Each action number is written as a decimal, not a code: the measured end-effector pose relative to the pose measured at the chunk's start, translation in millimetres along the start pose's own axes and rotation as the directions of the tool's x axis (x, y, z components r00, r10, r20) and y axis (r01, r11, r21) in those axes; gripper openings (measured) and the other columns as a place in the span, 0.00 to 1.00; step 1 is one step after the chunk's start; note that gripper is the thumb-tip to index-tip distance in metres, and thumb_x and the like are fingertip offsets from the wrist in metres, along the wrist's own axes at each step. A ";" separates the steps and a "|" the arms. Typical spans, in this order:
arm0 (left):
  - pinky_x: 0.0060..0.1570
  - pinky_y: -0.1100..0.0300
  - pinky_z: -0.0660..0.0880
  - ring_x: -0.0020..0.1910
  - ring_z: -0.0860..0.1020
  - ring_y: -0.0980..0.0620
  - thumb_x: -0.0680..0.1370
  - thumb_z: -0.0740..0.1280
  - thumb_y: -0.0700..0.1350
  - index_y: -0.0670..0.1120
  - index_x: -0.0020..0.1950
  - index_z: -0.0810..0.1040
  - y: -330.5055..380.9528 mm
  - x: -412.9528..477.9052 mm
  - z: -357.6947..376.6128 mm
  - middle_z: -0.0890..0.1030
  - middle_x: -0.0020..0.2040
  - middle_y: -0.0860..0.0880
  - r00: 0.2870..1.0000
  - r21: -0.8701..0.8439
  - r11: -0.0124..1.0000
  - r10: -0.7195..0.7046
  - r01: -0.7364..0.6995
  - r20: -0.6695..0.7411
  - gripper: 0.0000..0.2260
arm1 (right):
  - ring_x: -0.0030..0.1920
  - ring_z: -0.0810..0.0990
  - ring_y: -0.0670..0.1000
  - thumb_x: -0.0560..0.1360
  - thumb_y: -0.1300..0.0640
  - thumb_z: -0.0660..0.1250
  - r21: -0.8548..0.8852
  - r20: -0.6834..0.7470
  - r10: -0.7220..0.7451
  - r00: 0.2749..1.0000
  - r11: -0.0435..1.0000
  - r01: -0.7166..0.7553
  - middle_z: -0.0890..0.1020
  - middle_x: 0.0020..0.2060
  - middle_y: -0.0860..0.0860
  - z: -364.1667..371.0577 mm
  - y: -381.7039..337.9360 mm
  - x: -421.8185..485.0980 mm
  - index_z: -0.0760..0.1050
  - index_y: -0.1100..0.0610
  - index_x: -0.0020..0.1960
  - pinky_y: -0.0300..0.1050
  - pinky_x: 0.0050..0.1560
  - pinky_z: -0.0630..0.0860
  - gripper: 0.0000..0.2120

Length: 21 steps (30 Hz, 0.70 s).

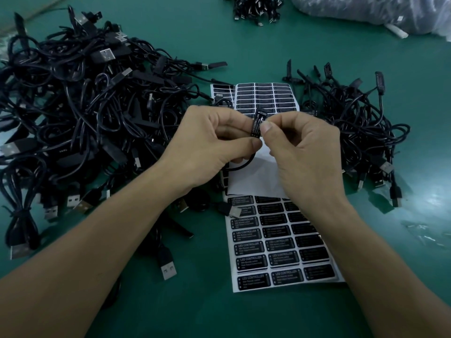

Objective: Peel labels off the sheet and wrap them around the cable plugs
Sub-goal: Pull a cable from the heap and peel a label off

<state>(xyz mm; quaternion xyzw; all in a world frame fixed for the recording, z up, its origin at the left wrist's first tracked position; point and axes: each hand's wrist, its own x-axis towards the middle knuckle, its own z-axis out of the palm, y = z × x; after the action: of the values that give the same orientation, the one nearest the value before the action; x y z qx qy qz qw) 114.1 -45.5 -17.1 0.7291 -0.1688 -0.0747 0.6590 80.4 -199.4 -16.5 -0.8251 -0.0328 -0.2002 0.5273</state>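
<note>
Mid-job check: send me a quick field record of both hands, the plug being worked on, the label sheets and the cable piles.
left hand: grips the plug above the near sheet
right hand: thumb and forefinger pinch the label against the plug
label: black, reads LED CONTROLLER, lies along the plug
near sheet: upper part peeled bare, lower rows still labelled
far sheet: beyond the hands, rows of labels on it
left cable pile: large
right cable pile: smaller
table: green
</note>
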 end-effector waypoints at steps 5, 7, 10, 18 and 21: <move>0.38 0.65 0.79 0.34 0.82 0.56 0.73 0.76 0.35 0.43 0.48 0.85 0.2 -0.4 -0.1 0.87 0.38 0.47 1.000 0.007 1.000 -0.004 0.004 -0.002 0.06 | 0.33 0.77 0.38 0.79 0.58 0.69 0.003 0.007 0.008 1.000 1.000 -0.008 0.79 0.30 0.36 -0.1 0.4 0.5 0.78 0.46 0.40 0.30 0.37 0.72 0.11; 0.37 0.65 0.79 0.34 0.82 0.56 0.73 0.76 0.35 0.43 0.48 0.85 0.3 -0.4 -0.1 0.87 0.38 0.47 1.000 0.009 1.000 -0.004 0.004 0.002 0.06 | 0.33 0.77 0.38 0.79 0.58 0.68 0.001 0.007 0.006 1.000 1.000 -0.006 0.79 0.30 0.37 -0.1 0.4 0.5 0.78 0.45 0.39 0.30 0.37 0.72 0.11; 0.38 0.64 0.80 0.34 0.82 0.56 0.73 0.76 0.35 0.43 0.47 0.85 0.1 -0.3 -0.5 0.87 0.38 0.47 1.000 0.011 1.000 -0.005 0.005 -0.002 0.06 | 0.33 0.77 0.39 0.79 0.58 0.68 0.005 0.007 0.005 1.000 1.000 -0.005 0.79 0.30 0.37 -0.1 0.1 0.5 0.77 0.45 0.39 0.30 0.37 0.73 0.12; 0.38 0.63 0.81 0.36 0.83 0.55 0.73 0.76 0.35 0.42 0.48 0.85 0.0 -0.3 -0.2 0.87 0.40 0.46 1.000 0.010 1.000 -0.002 0.002 -0.002 0.06 | 0.33 0.78 0.39 0.78 0.58 0.68 0.006 0.000 0.016 1.000 1.000 -0.016 0.80 0.31 0.38 0.4 0.3 0.6 0.78 0.45 0.39 0.31 0.37 0.73 0.11; 0.39 0.63 0.81 0.35 0.83 0.55 0.73 0.76 0.34 0.42 0.47 0.85 -0.5 -0.3 0.3 0.87 0.39 0.46 1.000 0.010 1.000 -0.001 0.001 0.000 0.06 | 0.33 0.77 0.40 0.78 0.58 0.68 0.004 0.001 0.021 1.000 1.000 -0.021 0.80 0.31 0.38 0.3 1.1 0.6 0.78 0.45 0.39 0.33 0.37 0.75 0.11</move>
<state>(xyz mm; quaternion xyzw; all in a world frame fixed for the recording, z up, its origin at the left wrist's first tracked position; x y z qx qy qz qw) 113.8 -45.6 -17.7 0.7323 -0.1688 -0.0740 0.6555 81.3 -199.7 -17.2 -0.8245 -0.0247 -0.1944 0.5309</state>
